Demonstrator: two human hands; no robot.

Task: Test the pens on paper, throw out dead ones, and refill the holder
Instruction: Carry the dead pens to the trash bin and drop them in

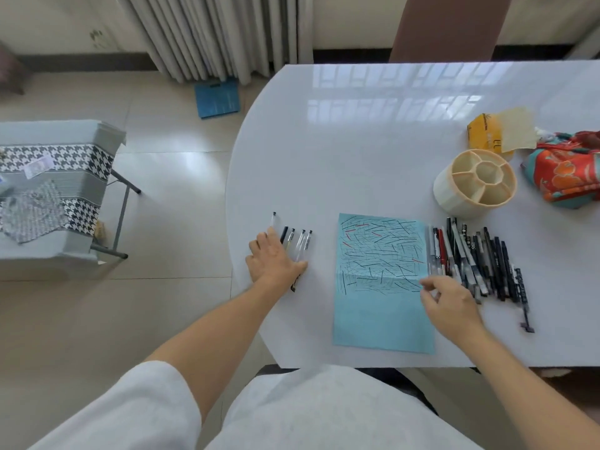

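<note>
a: where do the pens lie?

b: a big row of pens [477,258] lies right of centre, just beside the blue paper [383,284], which is covered in test strokes. a small group of pens [297,243] lies left of centre on the white table [357,141].

a: and the hands?

b: the left hand [272,259] lies flat over the near ends of the small group, fingers straight and spread, gripping nothing. the right hand [449,306] hovers at the paper's right edge, touching the near end of the big row; its fingers are curled, but whether they pinch a pen cannot be told.

a: the holder?

b: the cream holder [474,183] stands upright at the right of the frame, its compartments bare, beside a red patterned cloth [565,170].
</note>
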